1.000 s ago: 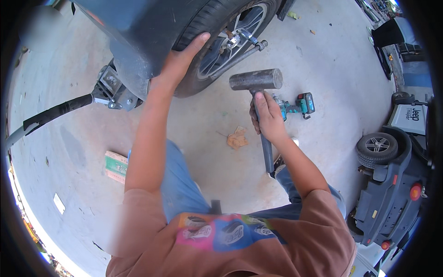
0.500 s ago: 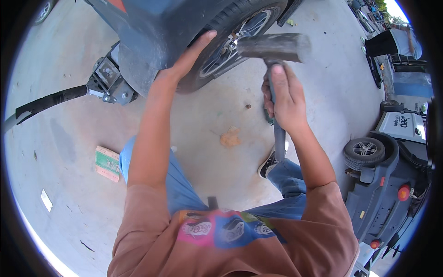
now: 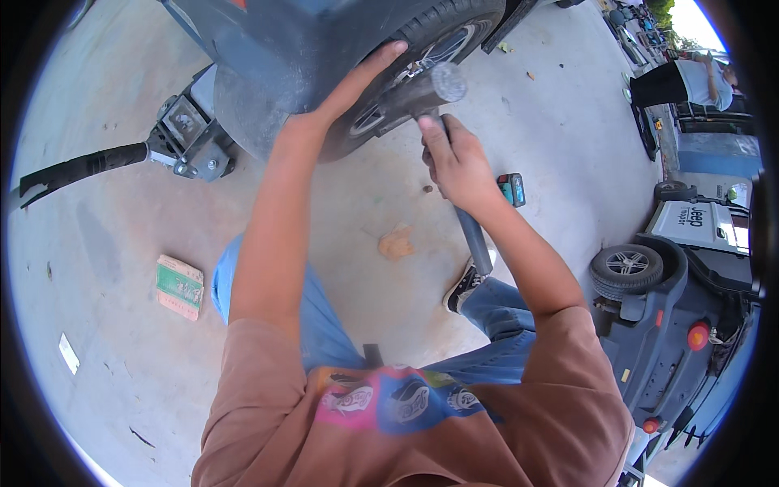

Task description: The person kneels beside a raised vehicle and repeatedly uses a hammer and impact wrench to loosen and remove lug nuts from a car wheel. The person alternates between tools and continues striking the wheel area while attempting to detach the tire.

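Leftward since the earlier frame has gone the hammer (image 3: 412,95). The wheel (image 3: 450,45) spans upper centre, the left hand (image 3: 359,81) at its left edge, partly hidden, grip impossible to tell. The right hand (image 3: 462,162) is closed round the hammer, which overlaps the wheel in view. Striking seems the step; next calls for sure aim.

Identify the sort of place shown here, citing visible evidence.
Probably a vehicle repair area: the right hand holds a hammer near a wheel, and a teal-and-black power tool, partly hidden, lies on the ground.
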A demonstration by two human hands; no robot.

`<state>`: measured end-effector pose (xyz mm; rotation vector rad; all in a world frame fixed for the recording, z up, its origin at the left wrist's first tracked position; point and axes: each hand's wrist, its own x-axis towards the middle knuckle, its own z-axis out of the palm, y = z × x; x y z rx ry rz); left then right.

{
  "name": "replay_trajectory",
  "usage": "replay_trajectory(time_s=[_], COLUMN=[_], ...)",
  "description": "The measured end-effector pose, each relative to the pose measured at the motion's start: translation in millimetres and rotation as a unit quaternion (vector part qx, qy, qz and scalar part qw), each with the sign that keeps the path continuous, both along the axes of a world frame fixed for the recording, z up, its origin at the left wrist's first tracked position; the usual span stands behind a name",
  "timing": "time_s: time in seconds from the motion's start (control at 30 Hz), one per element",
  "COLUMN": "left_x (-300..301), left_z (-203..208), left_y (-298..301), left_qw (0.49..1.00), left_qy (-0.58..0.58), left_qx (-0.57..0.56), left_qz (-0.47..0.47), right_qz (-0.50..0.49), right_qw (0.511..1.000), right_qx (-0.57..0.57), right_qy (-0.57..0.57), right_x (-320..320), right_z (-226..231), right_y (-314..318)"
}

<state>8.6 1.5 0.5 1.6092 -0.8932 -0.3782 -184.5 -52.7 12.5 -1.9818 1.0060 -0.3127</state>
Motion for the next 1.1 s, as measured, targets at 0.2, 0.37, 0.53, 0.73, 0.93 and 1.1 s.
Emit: replay_trajectory(time_s=[0.2, 0.37, 0.53, 0.73, 0.93, 1.1], left_x=[-4, -2, -5, -3, -3, -9], left_z=[15, -3, 6, 9, -6, -4], left_y=[3, -1, -3, -1, -3, -19], left_qw=[0.999, 0.998, 0.983, 0.999, 0.979, 0.994], left_qy=[-0.033, 0.04, 0.152, 0.009, 0.162, 0.022], left_qx=[0.017, 0.011, -0.02, -0.029, -0.056, -0.104], left_qz=[-0.036, -0.045, -0.096, -0.026, -0.109, -0.033], right_qz=[-0.075, -0.024, -0.102, -0.11, -0.038, -0.133], right_qw=[0.95, 0.995, 0.975, 0.947, 0.997, 0.975], right_qx=[-0.114, -0.092, 0.194, -0.083, 0.033, 0.155], right_qy=[-0.281, -0.02, -0.022, -0.289, 0.056, -0.084], right_x=[-29, -20, -5, -23, -10, -9], right_z=[0, -83, 10, 22, -61, 29], right_y=[14, 14, 2, 5, -9, -9])
